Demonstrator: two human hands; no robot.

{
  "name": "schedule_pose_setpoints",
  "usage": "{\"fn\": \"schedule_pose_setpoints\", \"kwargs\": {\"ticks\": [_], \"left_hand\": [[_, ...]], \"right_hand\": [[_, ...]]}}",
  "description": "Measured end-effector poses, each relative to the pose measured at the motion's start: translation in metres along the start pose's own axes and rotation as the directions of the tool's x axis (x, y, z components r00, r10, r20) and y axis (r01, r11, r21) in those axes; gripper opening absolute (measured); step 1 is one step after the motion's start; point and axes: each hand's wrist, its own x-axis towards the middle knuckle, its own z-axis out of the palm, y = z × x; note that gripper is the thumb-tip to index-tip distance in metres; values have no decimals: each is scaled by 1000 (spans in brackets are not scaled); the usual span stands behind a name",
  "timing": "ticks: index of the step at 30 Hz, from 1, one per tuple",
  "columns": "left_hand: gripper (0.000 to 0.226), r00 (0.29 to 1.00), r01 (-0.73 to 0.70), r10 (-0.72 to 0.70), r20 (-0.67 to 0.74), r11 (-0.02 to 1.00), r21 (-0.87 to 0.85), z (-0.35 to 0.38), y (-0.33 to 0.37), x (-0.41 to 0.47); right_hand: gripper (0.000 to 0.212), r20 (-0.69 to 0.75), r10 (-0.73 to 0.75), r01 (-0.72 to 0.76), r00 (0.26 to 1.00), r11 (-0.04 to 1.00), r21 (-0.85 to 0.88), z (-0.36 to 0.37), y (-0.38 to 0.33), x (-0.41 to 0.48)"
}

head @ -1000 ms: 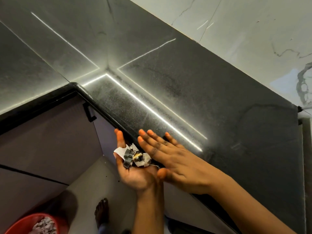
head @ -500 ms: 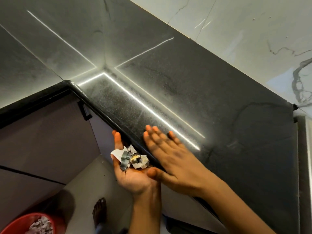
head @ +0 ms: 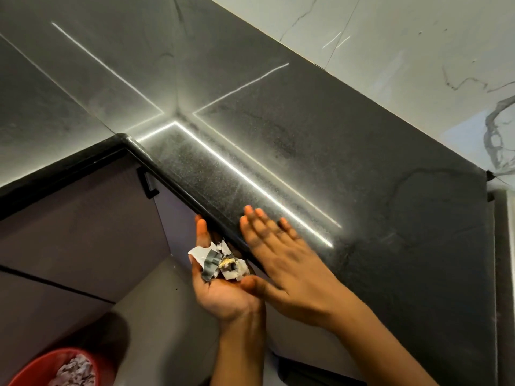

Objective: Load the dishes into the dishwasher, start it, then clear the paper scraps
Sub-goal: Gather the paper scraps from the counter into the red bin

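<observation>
far left of the counter edge (head: pixel 178 188) & low down is a red bin (head: pixel 33 366), only part in view, w/ torn paper (head: pixel 73 370) inside. up from it, under the counter edge, is a grey cupboard door (head: pixel 78 232) w/ a black handle (head: pixel 147 183) at its top corner, just below the edge.

next, the left hand (head: pixel 220 288) is held right under the counter edge, palm up like a little cup. its fingers (head: pixel 201 228) are straight & close together, tips up by the edge, not pinching. the paper scraps (head: pixel 220 260) sit in a small pile on the palm & the low part of those fingers: white, grey & one yellowish bit. the fingertips are bare above the pile.

right of that, the right hand (head: pixel 281 263) lies flat on top of the counter (head: pixel 376 218), just past the edge. its fingers (head: pixel 256 227) are straight, side by side, a bit blurry. its thumb hangs over the edge, tip just beside the pile. can't tell if it touches a scrap.

a bright light line (head: pixel 250 181) runs along the counter top, just past the right fingertips. far right & up is a white marble wall (head: pixel 418 65).
</observation>
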Motion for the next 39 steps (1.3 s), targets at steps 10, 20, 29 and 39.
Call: {"fn": "schedule_pose_setpoints", "kwargs": {"ticks": [10,20,29,39], "left_hand": [[44,998,26,-28,-56,999,-30,-27,54,-10],[38,875,-176,205,-439,979,106,-190,224,-5],[29,567,-25,217,-795,969,247,-418,328,53],[52,629,506,-10,-777,764,401,-530,390,91]], "right_hand": [[53,-326,414,260,850,208,943,43,-63,19],[39,474,388,-74,791,-708,702,248,-202,77],[26,796,153,-493,585,-712,499,486,-308,137],[38,833,194,-720,518,-428,546,563,-309,168]]}}
